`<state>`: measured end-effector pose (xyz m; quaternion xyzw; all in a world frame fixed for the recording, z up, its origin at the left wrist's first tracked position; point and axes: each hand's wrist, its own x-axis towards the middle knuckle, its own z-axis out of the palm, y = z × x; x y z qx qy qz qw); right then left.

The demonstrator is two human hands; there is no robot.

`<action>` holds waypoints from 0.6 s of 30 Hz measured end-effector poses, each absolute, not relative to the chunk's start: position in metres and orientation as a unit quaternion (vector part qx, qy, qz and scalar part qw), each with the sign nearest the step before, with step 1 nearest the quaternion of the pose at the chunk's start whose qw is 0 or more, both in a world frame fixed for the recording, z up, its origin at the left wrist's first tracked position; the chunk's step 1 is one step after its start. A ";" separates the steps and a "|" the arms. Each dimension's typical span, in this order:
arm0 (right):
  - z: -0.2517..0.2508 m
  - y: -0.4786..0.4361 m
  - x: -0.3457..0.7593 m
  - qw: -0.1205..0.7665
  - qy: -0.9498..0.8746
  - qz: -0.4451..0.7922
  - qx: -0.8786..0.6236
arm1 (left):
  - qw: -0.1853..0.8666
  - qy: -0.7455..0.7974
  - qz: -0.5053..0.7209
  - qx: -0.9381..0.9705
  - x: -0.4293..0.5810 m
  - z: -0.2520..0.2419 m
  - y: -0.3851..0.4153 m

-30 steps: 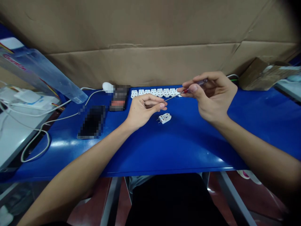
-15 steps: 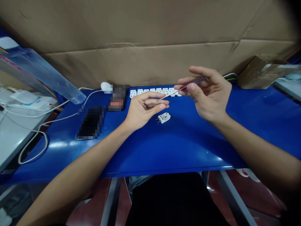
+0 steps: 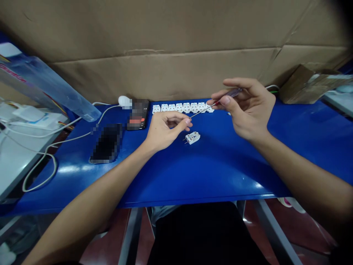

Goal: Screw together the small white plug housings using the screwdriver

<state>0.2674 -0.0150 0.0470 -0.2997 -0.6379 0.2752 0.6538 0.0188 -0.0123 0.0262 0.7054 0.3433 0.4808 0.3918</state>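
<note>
My right hand (image 3: pixel 249 110) is closed round the clear purplish-red handle of a screwdriver (image 3: pixel 205 109). The shaft slants down to the left, ending at the fingertips of my left hand (image 3: pixel 168 129). Thumb and fingers of that hand are pinched together at the tip; whatever lies between them is too small or hidden to name. Below the fingers, a white plug (image 3: pixel 192 137) rests on the blue table (image 3: pixel 190 176), its two metal pins pointing left and small metal parts showing on its upper face.
Several similar white plug pieces (image 3: pixel 179 107) stand in a row along the cardboard backing (image 3: pixel 171 77). Two phones, one dark (image 3: pixel 107 143) and one lit (image 3: pixel 137 117), lie at the left near a white cable (image 3: pixel 55 162). A cardboard box (image 3: pixel 300 84) sits back right.
My left fingers have closed into a pinch at the screwdriver's tip, where they were more loosely spread. My right hand and the screwdriver have shifted slightly right. The plug has not moved.
</note>
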 end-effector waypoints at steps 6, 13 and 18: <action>0.047 -0.018 0.266 0.666 -0.621 0.280 -0.304 | 0.437 0.323 0.485 0.685 0.020 0.019 -0.009; 0.044 -0.026 0.261 0.663 -0.609 0.291 -0.325 | 0.465 0.328 0.469 0.675 0.025 0.018 -0.017; 0.043 -0.029 0.260 0.658 -0.628 0.272 -0.315 | 0.461 0.324 0.453 0.691 0.024 0.016 -0.016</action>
